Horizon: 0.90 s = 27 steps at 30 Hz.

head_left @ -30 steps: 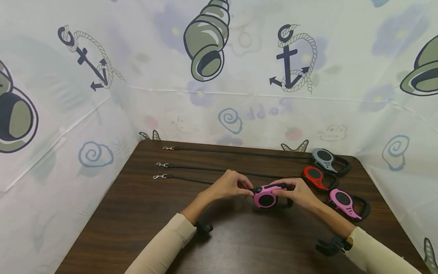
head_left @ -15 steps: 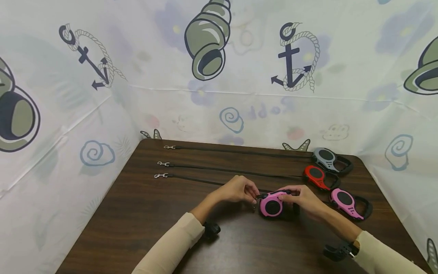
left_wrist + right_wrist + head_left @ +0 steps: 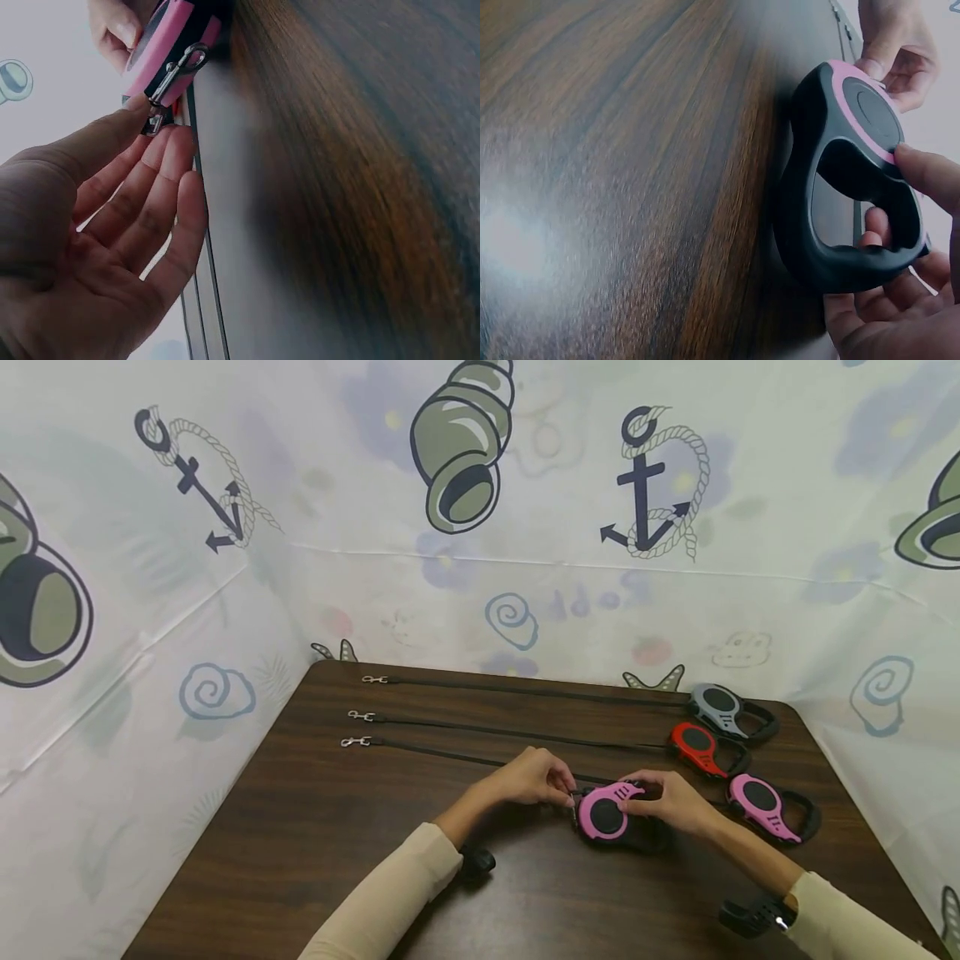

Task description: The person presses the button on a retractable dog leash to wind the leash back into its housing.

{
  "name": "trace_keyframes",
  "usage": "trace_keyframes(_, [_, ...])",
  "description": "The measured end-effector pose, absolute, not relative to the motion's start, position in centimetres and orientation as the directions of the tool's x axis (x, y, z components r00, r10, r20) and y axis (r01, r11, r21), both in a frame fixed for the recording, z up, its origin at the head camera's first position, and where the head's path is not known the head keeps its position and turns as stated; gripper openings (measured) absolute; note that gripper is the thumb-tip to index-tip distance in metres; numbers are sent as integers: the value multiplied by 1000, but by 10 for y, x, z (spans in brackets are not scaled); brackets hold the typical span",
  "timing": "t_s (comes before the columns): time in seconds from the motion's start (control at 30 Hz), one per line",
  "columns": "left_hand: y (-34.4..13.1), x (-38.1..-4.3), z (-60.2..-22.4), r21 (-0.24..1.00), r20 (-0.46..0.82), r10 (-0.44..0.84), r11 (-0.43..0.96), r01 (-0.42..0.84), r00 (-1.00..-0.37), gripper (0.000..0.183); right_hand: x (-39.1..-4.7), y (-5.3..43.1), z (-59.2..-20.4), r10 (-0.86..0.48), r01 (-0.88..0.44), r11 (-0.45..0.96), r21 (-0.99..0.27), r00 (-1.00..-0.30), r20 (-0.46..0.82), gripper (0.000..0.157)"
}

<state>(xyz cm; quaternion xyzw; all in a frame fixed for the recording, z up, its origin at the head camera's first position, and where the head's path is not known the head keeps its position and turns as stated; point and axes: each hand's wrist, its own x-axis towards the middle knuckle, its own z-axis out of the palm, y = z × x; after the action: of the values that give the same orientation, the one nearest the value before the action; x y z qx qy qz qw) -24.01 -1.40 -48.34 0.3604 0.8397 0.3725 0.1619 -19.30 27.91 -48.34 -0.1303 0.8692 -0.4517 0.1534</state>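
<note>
One pink leash shifted rightward; left grip pinches clasp, right grip holds leash.

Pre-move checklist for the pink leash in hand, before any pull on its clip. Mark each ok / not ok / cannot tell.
1. Right hand on the held pink leash: ok, thumb on its face.
2. Left hand on the metal clip: ok, pinching near its base.
3. Other cords well away from the hands: not ok, the other pink leash's cord passes just behind them.
4. Grey leash and red leash out of the grip: ok, both lie farther back.
5. Held leash's brake released: cannot tell.
</note>
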Motion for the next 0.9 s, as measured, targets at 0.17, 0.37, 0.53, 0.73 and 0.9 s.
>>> trace_keyframes(0.17, [-9, -241, -485, 723, -36, 720, 498, 479, -693, 11, -192, 282, -485, -376, -191, 624, -757, -923, -77, 39])
trace_keyframes(0.37, [-5, -241, -489, 683, -49, 714, 534, 499, -698, 11, -191, 283, -489, -362, -215, 664, -717, -930, -57, 40])
trace_keyframes(0.53, [-2, -240, -489, 669, -55, 712, 547, 503, -700, 9, -189, 285, -491, -337, -206, 698, -686, -940, -61, 42])
trace_keyframes(0.73, [2, -239, -490, 664, -73, 694, 570, 484, -717, 7, -188, 288, -492, -332, -234, 743, -627, -942, -42, 45])
trace_keyframes(0.9, [0, -239, -491, 652, -71, 689, 579, 490, -721, 7, -187, 288, -495, -341, -277, 753, -597, -940, 7, 45])
